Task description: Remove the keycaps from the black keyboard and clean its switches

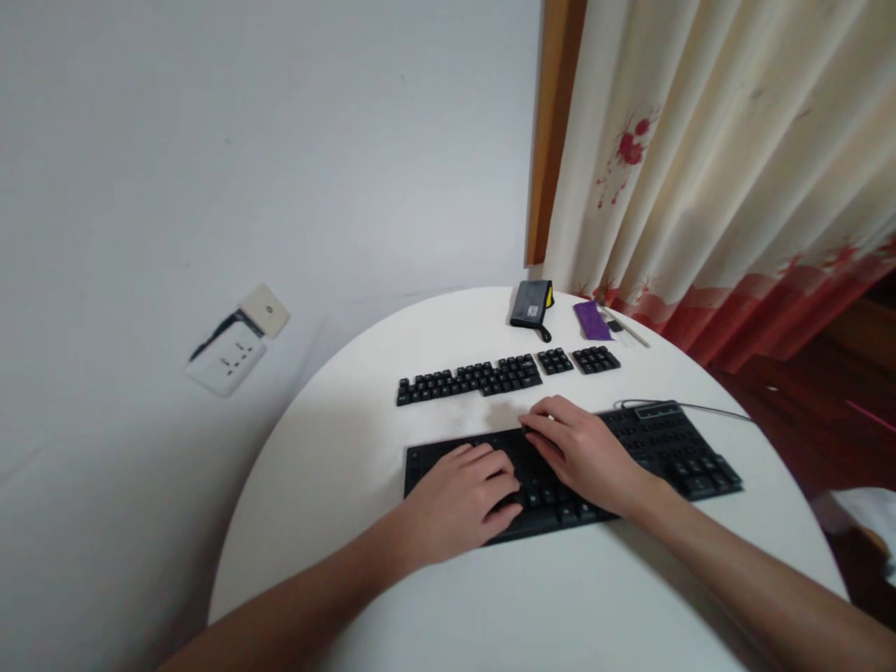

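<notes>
Both hands rest palm down on a black keyboard (672,453) on a round white table (336,439): the left hand (462,499) covers its left half, the right hand (584,453) its middle. Behind it lie rows of loose black keys (469,379), a dark pouch (532,305) and a purple card (592,319).

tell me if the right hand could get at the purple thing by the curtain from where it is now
Probably yes: the right hand rests on the keyboard, and only the low rows of loose keycaps lie before the purple item.

Keycap rows (508,372) beyond keyboard (672,448)
</notes>
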The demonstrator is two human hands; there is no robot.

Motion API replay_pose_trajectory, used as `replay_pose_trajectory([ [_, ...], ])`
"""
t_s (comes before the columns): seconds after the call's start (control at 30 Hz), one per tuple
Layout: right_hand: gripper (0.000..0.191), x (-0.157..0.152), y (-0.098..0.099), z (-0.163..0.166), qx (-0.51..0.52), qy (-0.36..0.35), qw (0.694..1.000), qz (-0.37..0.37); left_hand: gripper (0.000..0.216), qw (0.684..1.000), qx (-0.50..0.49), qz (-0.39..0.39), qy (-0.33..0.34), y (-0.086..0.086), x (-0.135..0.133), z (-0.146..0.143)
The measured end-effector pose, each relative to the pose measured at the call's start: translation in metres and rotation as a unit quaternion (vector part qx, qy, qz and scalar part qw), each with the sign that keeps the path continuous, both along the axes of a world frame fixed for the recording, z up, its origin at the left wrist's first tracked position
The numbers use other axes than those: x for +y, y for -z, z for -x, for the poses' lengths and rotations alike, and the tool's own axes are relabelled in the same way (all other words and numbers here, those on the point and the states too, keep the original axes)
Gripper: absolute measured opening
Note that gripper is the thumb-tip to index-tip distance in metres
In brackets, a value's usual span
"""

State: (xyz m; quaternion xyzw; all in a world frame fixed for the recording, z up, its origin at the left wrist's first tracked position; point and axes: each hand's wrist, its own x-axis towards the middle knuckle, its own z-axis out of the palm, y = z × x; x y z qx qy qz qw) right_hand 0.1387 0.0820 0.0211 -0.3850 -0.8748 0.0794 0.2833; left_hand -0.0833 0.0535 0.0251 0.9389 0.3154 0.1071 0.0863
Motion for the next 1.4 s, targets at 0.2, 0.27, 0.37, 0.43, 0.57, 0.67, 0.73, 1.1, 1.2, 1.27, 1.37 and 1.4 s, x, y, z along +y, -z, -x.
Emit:
replay_pose_trajectory([
  [0.2,0.022,0.0,-0.001,0.001,-0.019,-0.001,1.0,-0.001,0.019,1.0,-0.016,0.016,0.015,0.004,0.005,0.001],
  [0.27,0.023,-0.002,-0.002,0.002,-0.02,-0.006,1.0,0.004,0.02,0.999,-0.017,0.024,0.012,0.004,0.006,0.002],
  [0.37,0.023,-0.004,-0.004,0.003,-0.012,-0.009,1.0,0.006,0.022,0.999,-0.031,0.037,0.009,0.005,0.007,0.002],
  [0.43,0.023,-0.005,-0.004,0.002,0.003,-0.004,1.0,0.013,0.023,0.997,-0.05,0.051,0.003,0.006,0.008,0.002],
  [0.57,0.022,-0.002,-0.002,0.001,0.048,0.025,0.997,0.058,0.022,0.991,-0.099,0.093,-0.016,0.012,0.014,0.004],
  [0.67,0.018,-0.001,-0.003,0.0,0.077,0.043,0.991,0.103,0.02,0.986,-0.127,0.106,-0.025,0.014,0.019,0.006],
  [0.73,0.014,-0.002,-0.006,0.0,0.085,0.043,0.986,0.137,0.017,0.985,-0.133,0.109,-0.027,0.015,0.021,0.007],
  [1.1,0.01,-0.014,0.0,0.007,0.002,0.002,0.968,0.252,0.014,0.984,-0.112,0.141,-0.012,0.011,0.024,0.01],
  [1.2,0.011,-0.015,0.003,0.008,-0.006,-0.01,0.971,0.238,0.014,0.983,-0.112,0.146,-0.011,0.011,0.024,0.01],
  [1.27,0.011,-0.015,0.003,0.01,-0.009,-0.014,0.973,0.232,0.013,0.983,-0.113,0.147,-0.012,0.01,0.024,0.009],
  [1.37,0.011,-0.017,0.003,0.011,-0.021,-0.016,0.973,0.229,0.014,0.983,-0.113,0.146,-0.015,0.008,0.024,0.008],
  [1.4,0.011,-0.018,0.003,0.011,-0.028,-0.019,0.973,0.227,0.015,0.983,-0.112,0.145,-0.015,0.008,0.024,0.008],
])
